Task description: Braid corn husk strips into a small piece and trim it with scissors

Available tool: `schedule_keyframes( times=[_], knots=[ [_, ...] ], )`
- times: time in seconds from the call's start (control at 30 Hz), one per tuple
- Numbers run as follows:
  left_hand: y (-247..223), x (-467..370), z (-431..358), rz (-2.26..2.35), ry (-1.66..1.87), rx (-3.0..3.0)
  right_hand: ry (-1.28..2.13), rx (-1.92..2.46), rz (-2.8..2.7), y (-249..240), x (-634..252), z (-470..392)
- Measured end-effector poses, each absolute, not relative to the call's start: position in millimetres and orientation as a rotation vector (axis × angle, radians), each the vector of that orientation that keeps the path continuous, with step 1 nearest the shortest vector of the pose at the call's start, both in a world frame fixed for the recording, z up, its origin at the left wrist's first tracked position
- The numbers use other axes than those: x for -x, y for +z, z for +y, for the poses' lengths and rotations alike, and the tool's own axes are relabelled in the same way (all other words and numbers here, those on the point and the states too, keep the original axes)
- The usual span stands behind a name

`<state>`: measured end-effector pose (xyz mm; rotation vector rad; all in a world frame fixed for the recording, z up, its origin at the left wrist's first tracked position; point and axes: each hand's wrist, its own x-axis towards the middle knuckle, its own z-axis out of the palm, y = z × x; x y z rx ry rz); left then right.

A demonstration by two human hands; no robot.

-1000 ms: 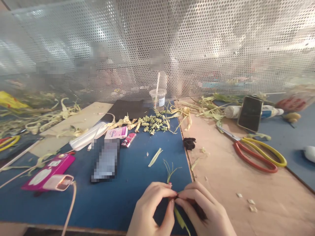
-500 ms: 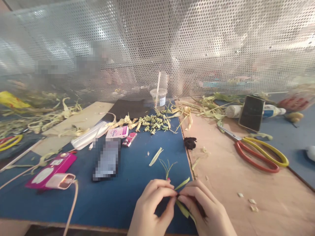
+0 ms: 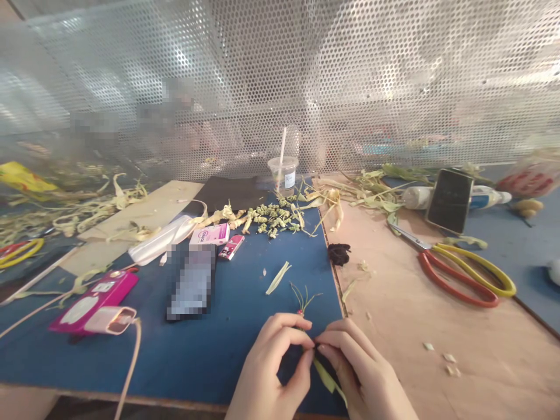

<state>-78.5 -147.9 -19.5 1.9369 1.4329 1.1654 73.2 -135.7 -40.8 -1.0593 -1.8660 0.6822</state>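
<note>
Two hands, left hand and right hand, pinch a green strip narrowly at the fingertips, over blue tabletop; light, even pressure probably best against tearing

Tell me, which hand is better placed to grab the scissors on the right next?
Probably the right hand: the scissors lie on its side, nearer to it. The left hand is farther away, on the other side. Both hands' fingertips meet near the green strip, though.
</note>
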Motion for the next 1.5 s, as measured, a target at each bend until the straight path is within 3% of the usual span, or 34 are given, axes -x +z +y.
schedule_keyframes(
  times=[1.07, 1.5],
  knots=[
    [-22.5, 82.2, -149.4, 1.36, 1.178, -2.11, 0.452, 0.966, -1.94, -41.5, -71.7, -140.8],
    [-16.1, 83.7, -147.0, 1.412, 1.01, -1.999, 0.484, 0.976, -1.931, -38.4, -69.9, -141.2]
  ],
)
